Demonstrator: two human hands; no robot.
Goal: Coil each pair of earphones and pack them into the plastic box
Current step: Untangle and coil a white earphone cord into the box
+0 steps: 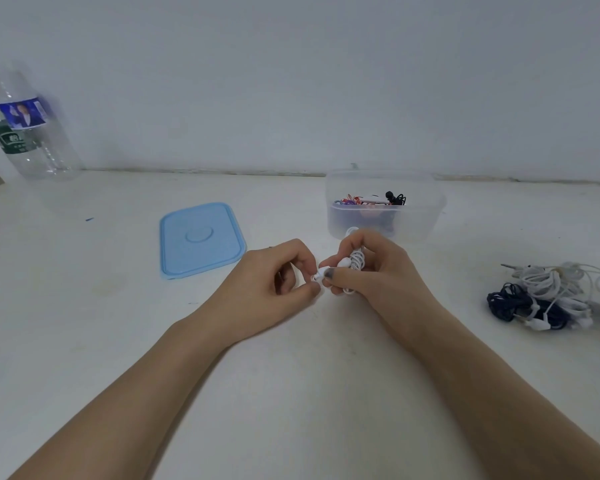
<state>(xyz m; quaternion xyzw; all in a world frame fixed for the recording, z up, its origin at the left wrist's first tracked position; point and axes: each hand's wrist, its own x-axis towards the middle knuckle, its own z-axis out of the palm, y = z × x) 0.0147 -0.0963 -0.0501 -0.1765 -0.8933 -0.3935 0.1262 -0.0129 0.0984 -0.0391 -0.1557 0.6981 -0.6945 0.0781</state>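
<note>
Bare white table (pixel 291 393) lies open near the viewer. The right hand (pixel 371 271) curls closed around a coiled white earphone bundle (pixel 355 259); the left hand (pixel 271 275) apparently pinches its earbud tip. The clear plastic box (pixel 383 216) stands just behind, blue lid (pixel 201 240) to its left, tangled earphones (pixel 551 296) far right.

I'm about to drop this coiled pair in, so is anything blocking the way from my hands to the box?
Nothing visible does. The white earphones sit in the right hand just in front of the box, which is open; its lid lies off to the left.
</note>
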